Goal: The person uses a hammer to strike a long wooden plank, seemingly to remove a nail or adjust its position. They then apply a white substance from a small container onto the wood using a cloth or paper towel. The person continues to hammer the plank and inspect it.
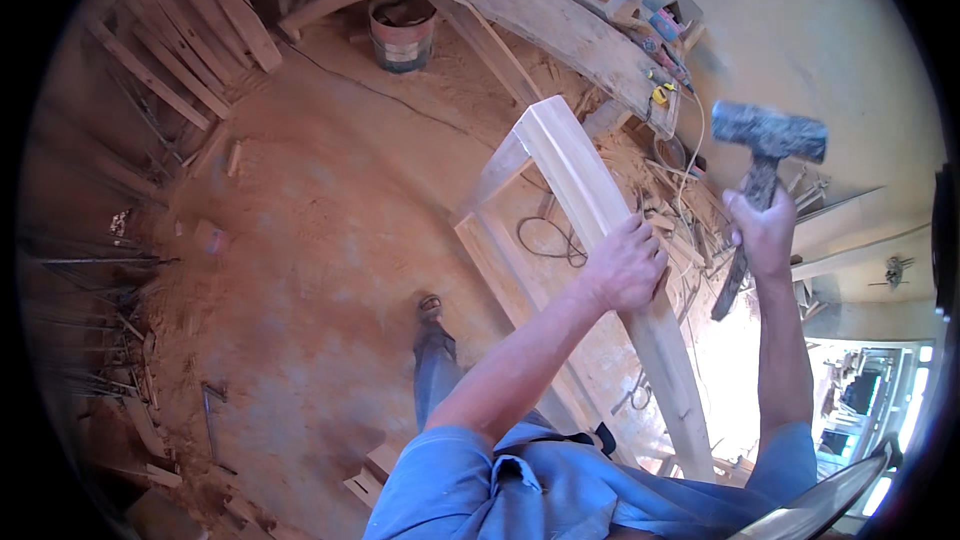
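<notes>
A pale wooden frame (567, 162) stands at a slant in front of me, its long thick beam running from the upper middle down toward my body. Over the middle of that beam my left hand (628, 262) is closed, fingers curled round its right edge. A thin dark tip shows beside the knuckles; I cannot tell whether it belongs to something in the hand. To the right, my right hand (766, 225) grips the handle of a heavy hammer (770, 132). The hammer's blocky grey head is raised above the fist, apart from the wood.
A long workbench (560, 10) curves along the far wall, with a yellow tape measure (661, 94) and tools at its end. Beneath it stands a bucket (402, 35). Boards (195, 30) lean at the far left. Sawdust covers the floor; a looped cord (552, 240) lies within the frame.
</notes>
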Tool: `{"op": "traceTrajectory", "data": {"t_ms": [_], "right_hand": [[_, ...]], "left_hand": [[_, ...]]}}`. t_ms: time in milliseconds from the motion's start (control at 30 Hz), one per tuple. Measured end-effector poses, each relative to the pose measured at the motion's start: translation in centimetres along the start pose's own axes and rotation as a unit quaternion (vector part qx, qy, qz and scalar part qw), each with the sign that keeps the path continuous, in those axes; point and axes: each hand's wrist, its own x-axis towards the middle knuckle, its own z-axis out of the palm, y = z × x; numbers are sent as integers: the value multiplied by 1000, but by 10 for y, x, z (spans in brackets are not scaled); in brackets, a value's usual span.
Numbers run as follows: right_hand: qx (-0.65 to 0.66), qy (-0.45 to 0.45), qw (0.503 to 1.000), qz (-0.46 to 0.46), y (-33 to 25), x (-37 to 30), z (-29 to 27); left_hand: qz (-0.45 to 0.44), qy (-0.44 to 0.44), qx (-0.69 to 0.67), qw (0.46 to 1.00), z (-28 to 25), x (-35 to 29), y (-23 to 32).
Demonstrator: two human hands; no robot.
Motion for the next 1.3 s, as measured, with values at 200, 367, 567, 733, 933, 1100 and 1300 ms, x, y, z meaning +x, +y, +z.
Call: {"op": "traceTrajectory", "data": {"t_ms": [200,367,567,733,933,1100,1300], "right_hand": [[175,54,964,-192,-77,70,22],[-397,-91,904,-130,26,83,107],[-392,-130,898,-151,8,74,115],[-203,-7,958,-202,-73,94,68],[-243,-88,943,-211,9,71,120],[-402,-158,883,-182,-16,73,128],[-282,-58,952,-108,-26,69,115]], "left_hand": [[12,39,-47,998,-2,-2,-3],[23,63,-76,995,3,0,-6],[22,54,-83,995,5,-5,-8],[11,73,-67,995,2,-9,-9],[26,66,-84,994,9,-7,0],[16,53,-97,994,11,-7,-16],[38,99,-55,993,5,-7,-10]]}}
